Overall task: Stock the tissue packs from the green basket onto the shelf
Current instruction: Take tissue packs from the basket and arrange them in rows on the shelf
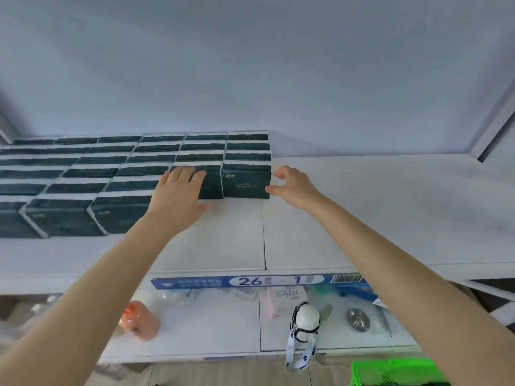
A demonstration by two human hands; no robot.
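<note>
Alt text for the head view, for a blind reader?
The left hand lies flat on a front pack and the right hand touches the right end of the pack beside it, on a white shelf lined with rows of dark green tissue packs. A corner of the green basket shows bottom right.

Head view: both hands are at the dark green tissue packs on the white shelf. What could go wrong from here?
1. The rightmost dark green tissue pack has only bare white shelf to its right; a sideways push from the left hand could tip it past the right hand.
2. Reaching down for the green plastic basket might snag the strap hanging from the white rounded object on the lower shelf.
</note>
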